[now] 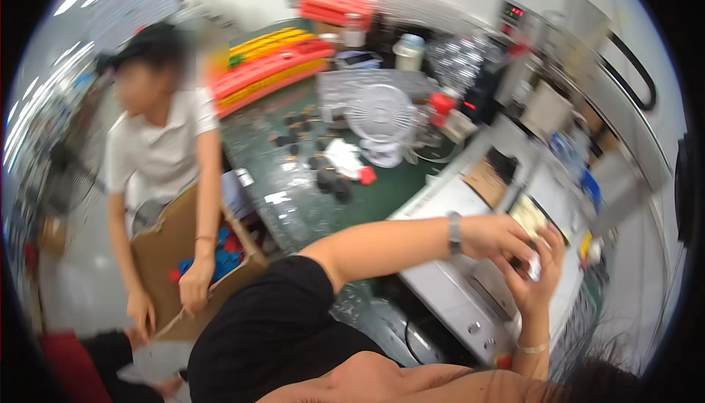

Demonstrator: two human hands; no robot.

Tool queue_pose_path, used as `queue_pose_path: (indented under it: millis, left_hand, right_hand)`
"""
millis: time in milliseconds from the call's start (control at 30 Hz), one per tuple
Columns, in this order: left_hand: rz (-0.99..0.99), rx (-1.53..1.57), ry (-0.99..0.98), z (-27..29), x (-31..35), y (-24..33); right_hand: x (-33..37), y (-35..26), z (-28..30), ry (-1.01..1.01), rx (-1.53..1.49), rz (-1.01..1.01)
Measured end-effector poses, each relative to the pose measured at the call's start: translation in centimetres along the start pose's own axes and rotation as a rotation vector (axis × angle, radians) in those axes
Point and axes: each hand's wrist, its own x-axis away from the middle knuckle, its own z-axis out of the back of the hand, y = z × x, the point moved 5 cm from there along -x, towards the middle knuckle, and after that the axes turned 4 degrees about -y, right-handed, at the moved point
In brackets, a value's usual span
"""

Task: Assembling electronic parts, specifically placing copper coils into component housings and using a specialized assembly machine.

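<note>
My left hand (496, 240) reaches across to the right, a grey band on its wrist, with its fingers closed and pointing at my right hand (538, 278). Curled fingers of the right hand meet those of the left. Between them shows a small whitish, shiny thing (534, 266), too blurred to name. Both hands are over the pale machine (459, 304) at the right end of the bench. Just beyond them lies a cream-coloured pad or sheet (527, 216) with a dark edge.
On the green bench (294, 197) stand a white round fan (380, 113), scattered dark round pieces (334, 183) and red and yellow trays (272, 69). At left, another person (158, 139) grips a cardboard box (165, 256) with blue and red pieces. A metal apparatus (631, 175) rises at right.
</note>
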Motion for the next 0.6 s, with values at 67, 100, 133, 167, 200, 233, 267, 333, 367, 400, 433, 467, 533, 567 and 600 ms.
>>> queue_pose_path:
  millis: [67, 100, 133, 167, 200, 233, 267, 333, 367, 400, 433, 467, 533, 567, 600]
  left_hand:
    - [0.008, -0.059, 0.082, 2.2, 1.4, -0.5]
    - [-0.009, -0.079, 0.073, 2.2, 1.7, 0.2]
    - [0.010, -0.072, 0.121, 1.3, 1.5, 0.8]
    - [0.005, -0.061, 0.150, 1.4, 1.5, 1.0]
    - [-0.012, -0.123, 0.125, 1.1, 1.8, 1.6]
    - [-0.004, -0.130, 0.125, 0.9, 2.1, 1.9]
    - [-0.028, -0.116, 0.107, 0.7, 2.1, 2.0]
    - [-0.026, -0.153, 0.067, 0.3, 1.5, 1.9]
    - [-0.028, -0.159, 0.055, 0.1, 1.4, 1.8]
    - [-0.032, -0.168, 0.050, 0.0, 1.2, 1.7]
    - [-0.030, -0.165, 0.042, -0.1, 1.3, 1.7]
    - [-0.025, -0.163, 0.035, -0.3, 1.3, 1.6]
    - [-0.075, -0.176, 0.015, -0.9, 1.5, 1.9]
    - [-0.076, -0.176, 0.017, -0.7, 1.6, 1.9]
    - [-0.075, -0.185, 0.005, -0.5, 1.7, 1.8]
  right_hand:
    - [-0.8, -0.8, -1.8, -0.032, -0.027, -0.038]
    - [-0.7, -0.6, -2.1, -0.051, 0.006, -0.024]
    - [-0.5, -0.1, -1.7, -0.098, 0.021, -0.029]
    - [-1.0, -0.7, -1.1, -0.065, -0.038, -0.037]
    - [-1.1, -0.8, -1.1, -0.062, -0.016, -0.003]
    - [-1.4, -0.8, -1.1, -0.027, -0.060, 0.002]
    - [-1.9, -1.7, -0.6, -0.029, -0.010, 0.075]
    - [-1.4, -1.3, -0.2, -0.008, -0.010, 0.111]
    - [-1.2, -1.5, 0.0, 0.007, -0.006, 0.130]
    - [-1.2, -1.5, 0.3, -0.007, -0.024, 0.136]
    - [-1.2, -1.5, 0.4, -0.005, -0.015, 0.127]
    - [-1.2, -1.6, 0.5, 0.017, -0.042, 0.134]
    - [-1.1, -1.8, 0.5, 0.045, -0.078, 0.141]
    - [-1.1, -1.8, 0.5, 0.045, -0.080, 0.142]
    - [-1.1, -1.9, 0.5, 0.038, -0.059, 0.158]
